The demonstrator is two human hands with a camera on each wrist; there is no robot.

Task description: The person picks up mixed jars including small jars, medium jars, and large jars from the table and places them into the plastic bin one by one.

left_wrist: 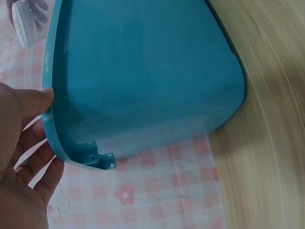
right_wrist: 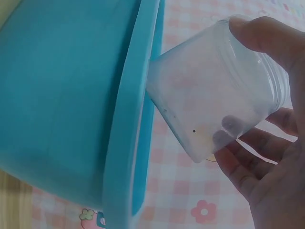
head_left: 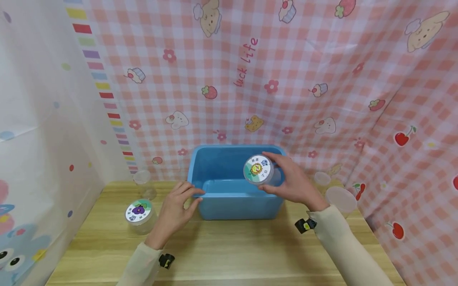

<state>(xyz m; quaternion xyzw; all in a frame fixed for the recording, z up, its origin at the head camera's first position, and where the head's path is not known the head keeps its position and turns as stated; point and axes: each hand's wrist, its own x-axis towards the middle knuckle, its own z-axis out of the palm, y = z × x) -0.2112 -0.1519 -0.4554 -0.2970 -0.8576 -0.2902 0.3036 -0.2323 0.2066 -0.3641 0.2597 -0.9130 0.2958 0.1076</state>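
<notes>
A clear plastic jar point(right_wrist: 200, 90) with a sunflower sticker on its round lid point(head_left: 256, 169) is gripped in my right hand point(head_left: 291, 178). In the head view it overlaps the inside of the blue bin point(head_left: 239, 208), toward the right end. The right wrist view has the jar tilted, its base at the bin's rim, with the thumb on one side and fingers on the other. My left hand point(head_left: 176, 208) pinches the bin's rim point(left_wrist: 49, 102) near the left front corner, thumb on the outer face and fingers behind.
Left of the bin stands a clear jar point(head_left: 140, 216) with a purple flower lid, and behind it another clear container point(head_left: 143, 182). Right of the bin are two more clear containers, a small one point(head_left: 322, 178) and a larger one point(head_left: 341, 198). A checked cloth point(head_left: 229, 71) hangs behind the wooden table point(head_left: 229, 254).
</notes>
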